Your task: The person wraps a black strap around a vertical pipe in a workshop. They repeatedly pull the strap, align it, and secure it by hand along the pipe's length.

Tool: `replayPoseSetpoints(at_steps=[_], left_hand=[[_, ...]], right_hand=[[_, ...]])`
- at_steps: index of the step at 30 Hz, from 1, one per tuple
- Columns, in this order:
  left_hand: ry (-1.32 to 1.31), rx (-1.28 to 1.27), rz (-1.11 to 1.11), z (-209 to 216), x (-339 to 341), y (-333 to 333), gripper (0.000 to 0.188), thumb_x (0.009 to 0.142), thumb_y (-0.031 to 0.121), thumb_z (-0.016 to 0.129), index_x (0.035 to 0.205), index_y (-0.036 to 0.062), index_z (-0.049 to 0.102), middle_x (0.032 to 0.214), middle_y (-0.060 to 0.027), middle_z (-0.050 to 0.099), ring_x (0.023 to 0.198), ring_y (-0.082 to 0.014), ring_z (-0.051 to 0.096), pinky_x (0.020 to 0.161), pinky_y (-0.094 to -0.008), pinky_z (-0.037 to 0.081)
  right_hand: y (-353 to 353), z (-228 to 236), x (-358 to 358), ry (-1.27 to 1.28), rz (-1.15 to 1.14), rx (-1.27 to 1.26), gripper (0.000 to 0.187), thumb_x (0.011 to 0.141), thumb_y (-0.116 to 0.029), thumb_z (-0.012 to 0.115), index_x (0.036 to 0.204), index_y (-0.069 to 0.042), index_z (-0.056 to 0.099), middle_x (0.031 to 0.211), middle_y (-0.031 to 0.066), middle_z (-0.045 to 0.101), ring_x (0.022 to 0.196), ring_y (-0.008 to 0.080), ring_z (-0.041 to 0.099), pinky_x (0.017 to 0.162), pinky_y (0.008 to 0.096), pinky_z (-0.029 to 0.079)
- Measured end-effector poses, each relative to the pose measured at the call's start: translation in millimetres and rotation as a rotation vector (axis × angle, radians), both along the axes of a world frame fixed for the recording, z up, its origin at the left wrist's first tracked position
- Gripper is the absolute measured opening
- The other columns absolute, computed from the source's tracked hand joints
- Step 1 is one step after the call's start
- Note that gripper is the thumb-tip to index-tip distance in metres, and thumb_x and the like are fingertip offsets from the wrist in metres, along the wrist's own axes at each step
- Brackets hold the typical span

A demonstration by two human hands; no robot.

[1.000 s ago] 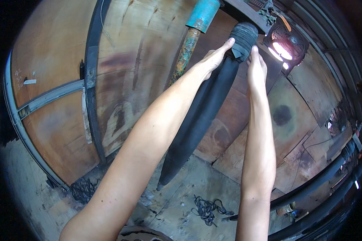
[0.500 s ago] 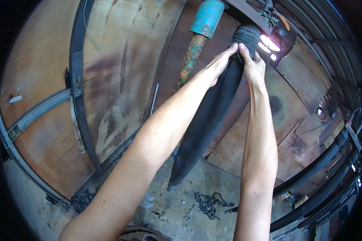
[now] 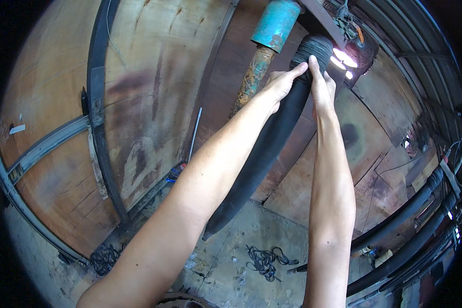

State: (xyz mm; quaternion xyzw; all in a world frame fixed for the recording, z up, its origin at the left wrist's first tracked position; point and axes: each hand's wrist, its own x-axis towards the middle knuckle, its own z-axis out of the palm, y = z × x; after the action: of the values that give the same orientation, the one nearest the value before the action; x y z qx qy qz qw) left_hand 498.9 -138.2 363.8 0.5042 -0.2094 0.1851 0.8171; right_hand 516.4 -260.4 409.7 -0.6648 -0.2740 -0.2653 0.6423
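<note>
A long black rubber tube (image 3: 264, 146) slants down and to the left in front of me, tapering to a narrow lower end above the floor. Black strips wound in tight coils (image 3: 313, 50) cover its upper end. My left hand (image 3: 281, 86) grips the tube from the left, just under the coils. From the other side my right hand (image 3: 321, 88) closes on the same spot, its thumb pointing up beside the left thumb. The fingers behind the tube are mostly hidden.
A teal cylinder (image 3: 276, 24) on a rusty pole (image 3: 252, 77) stands left of the tube, near a dark beam (image 3: 321, 23). A bright lamp (image 3: 345, 57) glows behind. Tangled black strips (image 3: 265, 262) lie on the floor. More black tubes (image 3: 395, 220) hang at right.
The tube's lower end has swung left and slightly up. The teal cylinder and its pole appear farther right in view. Both hands keep their hold just below the coils.
</note>
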Motion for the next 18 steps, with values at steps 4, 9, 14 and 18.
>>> replayPoseSetpoints(at_steps=[4,9,14,18], left_hand=[[-0.001,0.000,-0.027,-2,-1,2,0.062,0.088,0.052,0.075,0.118,-0.0024,0.069,0.112,-0.0133,0.071,0.101,-0.0184,0.067,0.087,-0.0324,0.052],[-0.037,0.012,-0.006,-4,2,2,0.067,0.089,0.056,0.071,0.117,-0.0039,0.068,0.109,-0.0126,0.071,0.096,-0.0179,0.067,0.083,-0.0321,0.052],[0.069,0.113,0.298,2,1,-8,0.077,0.086,0.065,0.069,0.117,-0.0047,0.068,0.104,-0.0112,0.069,0.092,-0.0174,0.066,0.079,-0.0320,0.052],[-0.027,0.085,0.254,-4,-1,-11,0.071,0.088,0.063,0.070,0.113,-0.0038,0.069,0.101,-0.0101,0.069,0.087,-0.0153,0.065,0.074,-0.0290,0.052]], right_hand=[[1,-7,14,-0.014,0.162,0.039,0.092,0.088,-0.045,0.076,0.146,0.016,0.037,0.144,0.0249,0.051,0.132,0.0303,0.051,0.112,0.0386,0.039],[-5,-18,11,-0.083,0.298,0.063,0.069,0.094,-0.031,0.073,0.144,0.008,0.045,0.137,0.0162,0.058,0.124,0.0241,0.057,0.106,0.0374,0.043],[-2,-28,-6,-0.051,0.514,0.137,0.083,0.095,-0.022,0.071,0.156,0.006,0.021,0.152,0.0152,0.045,0.144,0.0247,0.039,0.119,0.0442,0.028],[-8,-25,-9,-0.063,0.512,0.116,0.072,0.096,-0.028,0.069,0.151,0.003,0.033,0.142,0.0128,0.052,0.135,0.0217,0.047,0.115,0.0401,0.031]])
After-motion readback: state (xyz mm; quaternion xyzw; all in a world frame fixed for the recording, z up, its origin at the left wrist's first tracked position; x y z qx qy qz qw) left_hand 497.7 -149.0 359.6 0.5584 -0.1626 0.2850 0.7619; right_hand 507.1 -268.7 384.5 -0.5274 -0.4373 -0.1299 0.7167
